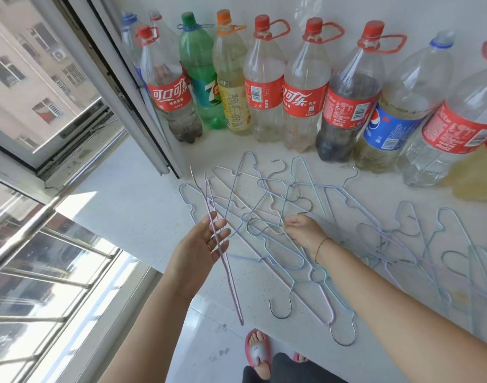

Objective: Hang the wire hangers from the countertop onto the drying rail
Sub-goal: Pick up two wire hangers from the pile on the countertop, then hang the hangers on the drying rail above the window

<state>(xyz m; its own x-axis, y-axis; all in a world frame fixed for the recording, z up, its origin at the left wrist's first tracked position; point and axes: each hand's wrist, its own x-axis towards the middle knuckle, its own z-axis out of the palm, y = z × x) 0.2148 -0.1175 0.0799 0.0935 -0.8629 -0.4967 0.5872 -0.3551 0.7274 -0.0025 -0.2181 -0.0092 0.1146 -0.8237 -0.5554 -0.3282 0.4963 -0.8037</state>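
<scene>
Several pastel wire hangers (278, 205) lie tangled across the white countertop (131, 205). My left hand (201, 244) holds one pale purple hanger (225, 269) edge-on, its hook pointing up toward the window and its long side hanging past the counter edge. My right hand (303, 230) rests on the pile with its fingers closed around the hook of a blue-green hanger (264, 228). The metal drying rail (29, 225) runs diagonally at the left, outside the open window.
A row of large plastic bottles (264, 84) stands along the back wall. The open window frame (120, 87) slants over the counter's left end. Metal bars (57, 272) lie below the rail. My sandalled foot (257, 352) is on the tiled floor.
</scene>
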